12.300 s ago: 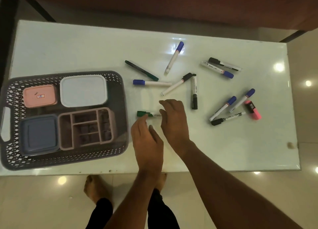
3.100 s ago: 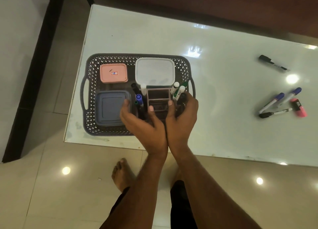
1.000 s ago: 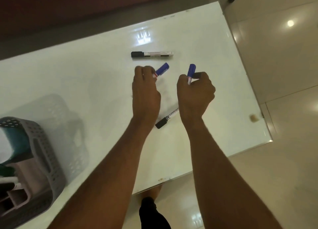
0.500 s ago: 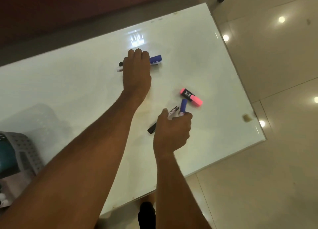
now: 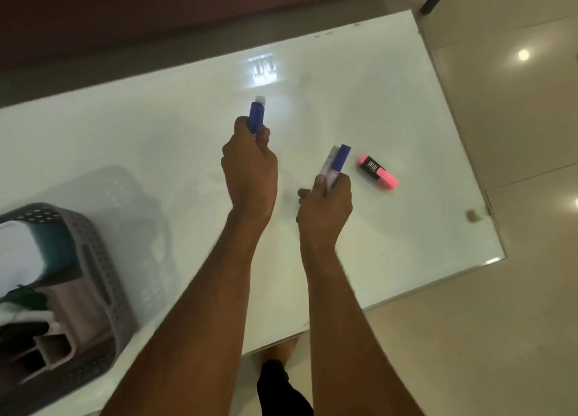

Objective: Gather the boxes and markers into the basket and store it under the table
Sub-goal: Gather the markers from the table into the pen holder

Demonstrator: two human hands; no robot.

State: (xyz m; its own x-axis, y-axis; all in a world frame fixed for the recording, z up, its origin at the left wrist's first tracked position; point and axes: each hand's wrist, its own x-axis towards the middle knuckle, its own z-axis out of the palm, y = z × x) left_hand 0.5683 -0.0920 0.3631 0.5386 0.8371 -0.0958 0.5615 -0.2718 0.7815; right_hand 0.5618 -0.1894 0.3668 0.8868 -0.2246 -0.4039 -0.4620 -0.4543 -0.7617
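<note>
Head view, looking down on the white bench [image 5: 359,243]. Largest item: the grey perforated basket [image 5: 106,278], at the bench's left end near the front edge, partly cut off by the frame. It carries a white-lidded box [image 5: 18,253] and a pinkish compartment organiser [image 5: 53,350] with marker ends showing in it. Judgement: thin stiff plastic, light even when loaded; best taken by the slot handles at its ends, level, so upright markers do not tip.

Left hand [image 5: 250,171]: fingers curled closed around a blue-capped marker [image 5: 257,118], cap pointing toward the far edge; a pale end shows just beyond the cap, so a second marker may sit in the same fist, cannot tell. Hand is lifted over mid-bench.

Right hand [image 5: 325,212]: fingers curled around a pair of markers [image 5: 336,162], one with a blue cap, one pale barrel alongside it, both angled up and to the right.

Smallest loose item: the pink highlighter [image 5: 377,172], black end toward the hands, lying flat toward the bench's right end, just beside the right hand's marker tips but apart from them. Judgement: markers and highlighter are light, rigid, smooth plastic; slippery on this glossy top, likely to roll or skid if nudged. Pinch the highlighter across its flat sides at mid-body.
</note>
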